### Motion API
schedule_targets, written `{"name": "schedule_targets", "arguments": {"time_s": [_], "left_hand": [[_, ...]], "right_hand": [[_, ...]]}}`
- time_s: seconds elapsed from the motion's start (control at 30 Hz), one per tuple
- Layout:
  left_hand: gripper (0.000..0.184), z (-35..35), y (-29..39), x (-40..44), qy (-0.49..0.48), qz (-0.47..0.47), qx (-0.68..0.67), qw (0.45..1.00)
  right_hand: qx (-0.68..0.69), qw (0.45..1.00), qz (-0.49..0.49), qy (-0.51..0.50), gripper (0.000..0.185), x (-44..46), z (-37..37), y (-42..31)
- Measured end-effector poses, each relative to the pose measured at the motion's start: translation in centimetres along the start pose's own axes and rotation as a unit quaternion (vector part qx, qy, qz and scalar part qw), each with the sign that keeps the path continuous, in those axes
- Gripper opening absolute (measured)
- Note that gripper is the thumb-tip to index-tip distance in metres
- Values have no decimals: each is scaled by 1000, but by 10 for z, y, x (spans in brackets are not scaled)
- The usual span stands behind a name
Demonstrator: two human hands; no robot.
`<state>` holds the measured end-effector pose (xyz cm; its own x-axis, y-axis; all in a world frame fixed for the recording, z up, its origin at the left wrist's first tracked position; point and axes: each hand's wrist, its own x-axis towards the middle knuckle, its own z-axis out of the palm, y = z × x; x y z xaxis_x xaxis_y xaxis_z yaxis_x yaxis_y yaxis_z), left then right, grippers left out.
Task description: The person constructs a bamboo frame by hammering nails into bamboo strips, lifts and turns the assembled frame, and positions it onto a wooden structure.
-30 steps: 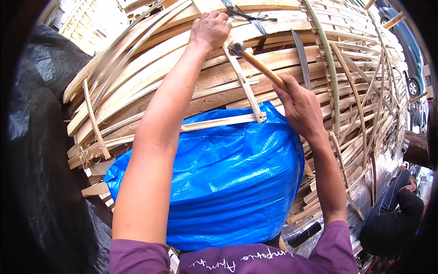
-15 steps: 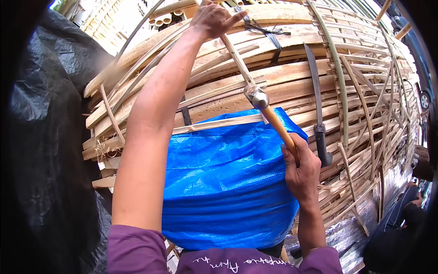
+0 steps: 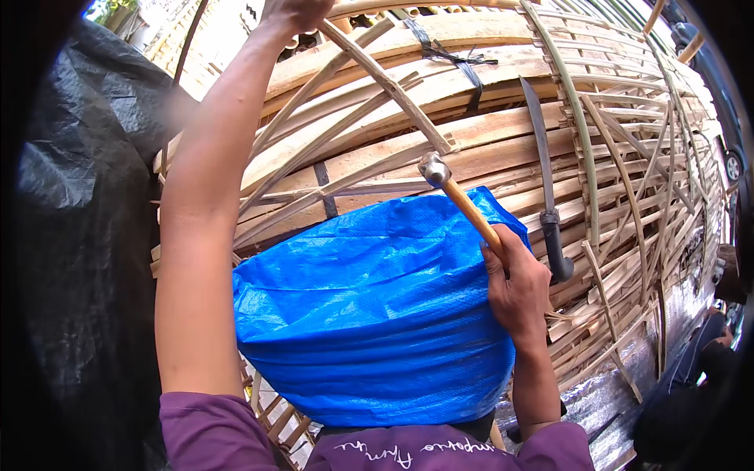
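Note:
At the top edge of the head view, partly cut off, my left hand point(image 3: 297, 12) is closed on the upper end of a narrow bamboo strip point(image 3: 385, 85). The strip slants down to the right, its lower end close to the hammer head. My right hand point(image 3: 518, 286) grips the wooden handle of a hammer point(image 3: 465, 206), whose rounded metal head points up and left. Under the hammer spreads a blue tarp sheet point(image 3: 369, 314), covering my front. A machete point(image 3: 542, 157) with a dark handle lies on the wood just right of my right hand.
Stacked planks point(image 3: 503, 67), tied with black strapping point(image 3: 463, 63), stretch across in front. A lattice of split bamboo point(image 3: 628, 149) stands on the right. Dark plastic sheeting point(image 3: 86, 235) hangs at left. Part of a person point(image 3: 691, 385) shows at lower right, with a blue vehicle point(image 3: 711, 86) beyond.
My left hand has moved up and left, carrying the strip with it. Several loose strips now lie crossed at left of the tarp. The hammer has shifted slightly left.

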<state>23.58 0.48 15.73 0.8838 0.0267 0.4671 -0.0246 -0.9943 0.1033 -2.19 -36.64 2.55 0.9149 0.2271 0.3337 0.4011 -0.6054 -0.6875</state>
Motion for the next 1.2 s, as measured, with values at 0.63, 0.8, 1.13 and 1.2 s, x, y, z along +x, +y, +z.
{"name": "schedule_targets", "arguments": {"time_s": [0.63, 0.8, 1.13, 1.2], "left_hand": [[88, -313, -118, -4, 397, -299, 29, 867], [85, -287, -44, -65, 311, -417, -107, 848], [95, -219, -49, -90, 271, -438, -183, 837], [96, -213, -63, -90, 283, -436, -176, 836]], "right_hand": [[-96, 992, -59, 50, 23, -15, 1, -8], [-119, 989, -66, 53, 23, -20, 0, -12], [-66, 983, -103, 137, 25, -32, 6, 13], [-61, 983, -99, 139, 24, -34, 5, 14]]}}
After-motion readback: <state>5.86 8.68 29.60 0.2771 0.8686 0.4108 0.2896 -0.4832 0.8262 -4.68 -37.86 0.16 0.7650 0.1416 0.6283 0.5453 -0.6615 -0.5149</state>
